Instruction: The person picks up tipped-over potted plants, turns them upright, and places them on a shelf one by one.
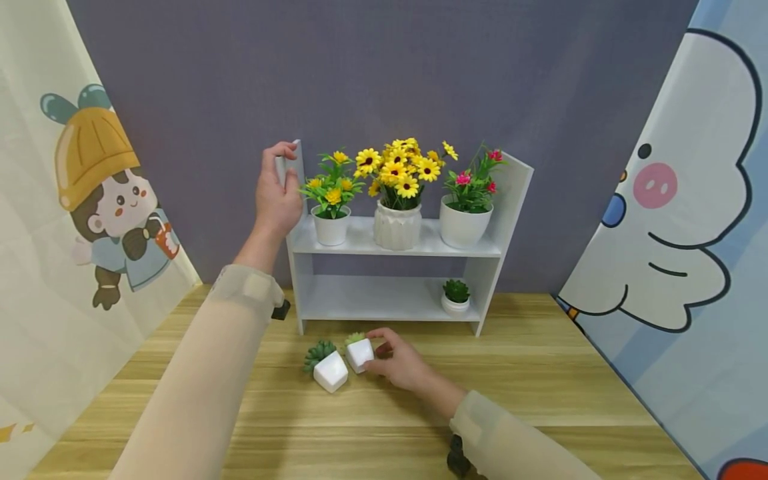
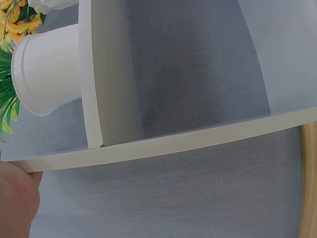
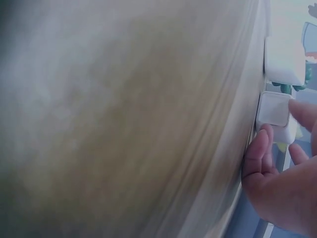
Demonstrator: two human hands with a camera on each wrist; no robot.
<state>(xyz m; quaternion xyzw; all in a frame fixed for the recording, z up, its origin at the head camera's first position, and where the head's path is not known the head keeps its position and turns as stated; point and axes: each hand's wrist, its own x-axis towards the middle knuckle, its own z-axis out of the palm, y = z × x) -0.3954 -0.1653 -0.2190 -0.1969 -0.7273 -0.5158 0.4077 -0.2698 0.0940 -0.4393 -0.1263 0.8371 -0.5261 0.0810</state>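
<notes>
My left hand (image 1: 278, 195) grips the upper part of the left side panel of a white two-tier shelf (image 1: 384, 300), thumb on the near side. Low in front of the shelf, my right hand (image 1: 401, 361) has thumb and fingers at a small white pot (image 1: 360, 355) holding a light green succulent (image 1: 355, 338). That pot lies tipped on its side, its base facing the right wrist camera. Just left of it lies another tipped white pot (image 1: 331, 372) with a darker succulent (image 1: 319, 355).
On the upper tier stand a yellow-flowered plant (image 1: 332, 230), a ribbed vase (image 1: 397, 227) of yellow daisies and a red-flowered plant (image 1: 465, 223). A small round succulent pot (image 1: 455, 304) sits at the lower tier's right end. Under everything is a wooden table (image 1: 558, 373).
</notes>
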